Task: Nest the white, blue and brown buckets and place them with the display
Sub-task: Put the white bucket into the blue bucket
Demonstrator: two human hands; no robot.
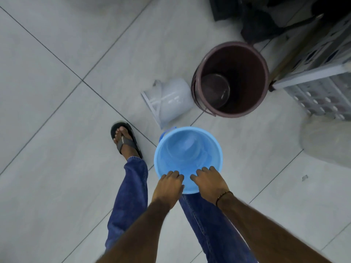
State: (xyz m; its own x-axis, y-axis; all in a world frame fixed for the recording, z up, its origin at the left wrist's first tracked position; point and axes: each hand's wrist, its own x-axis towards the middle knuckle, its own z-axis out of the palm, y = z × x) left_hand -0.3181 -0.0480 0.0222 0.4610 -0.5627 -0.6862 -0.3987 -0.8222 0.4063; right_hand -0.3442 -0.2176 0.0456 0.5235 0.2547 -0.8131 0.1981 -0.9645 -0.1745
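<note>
This looks like a shop selling household plastic goods, though a storeroom cannot be ruled out. The floor (57, 54) is large pale grey tiles with dark joints, bare and plain like a retail aisle. Plastic wares stand straight on it: a brown bucket (230, 78) upright, a white bucket (171, 100) on its side just beside it, and a blue bucket (188, 149). At the right edge a stack of perforated white baskets (321, 88) sits like stock on display, with a clear plastic-wrapped item (326, 143) near it. Dark bags (266, 21) fill the top right corner.
</note>
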